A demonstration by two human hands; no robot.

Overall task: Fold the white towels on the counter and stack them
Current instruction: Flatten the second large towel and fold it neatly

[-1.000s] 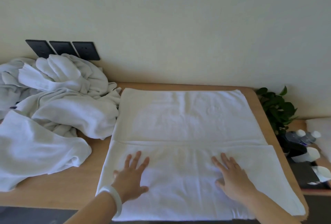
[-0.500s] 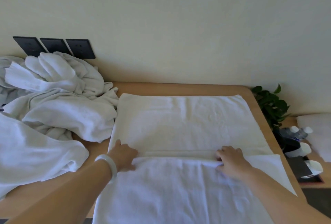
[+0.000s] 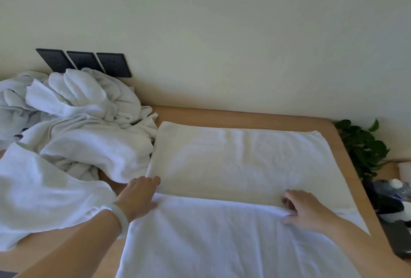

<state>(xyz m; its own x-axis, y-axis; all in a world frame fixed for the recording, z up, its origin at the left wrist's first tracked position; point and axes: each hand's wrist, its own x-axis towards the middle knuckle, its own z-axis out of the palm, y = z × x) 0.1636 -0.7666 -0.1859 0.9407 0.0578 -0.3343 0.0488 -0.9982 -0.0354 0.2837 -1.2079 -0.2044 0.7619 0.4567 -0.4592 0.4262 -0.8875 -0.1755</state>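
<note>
Your left hand (image 3: 139,195) curls fingers and thumb round the left end of the folded edge of the towel (image 3: 244,160); your right hand (image 3: 309,211) pinches that edge further right; the towel lies flat on the counter (image 3: 244,114), long axis running from centre frame down to the bottom edge; a rumpled pile of towels (image 3: 89,139) fills the left.

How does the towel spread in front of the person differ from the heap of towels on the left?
The spread towel lies flat and smooth on the counter; the heap of towels is crumpled and bunched. The left hand and right hand grip the spread towel; neither grips the heap. Both are white.
</note>
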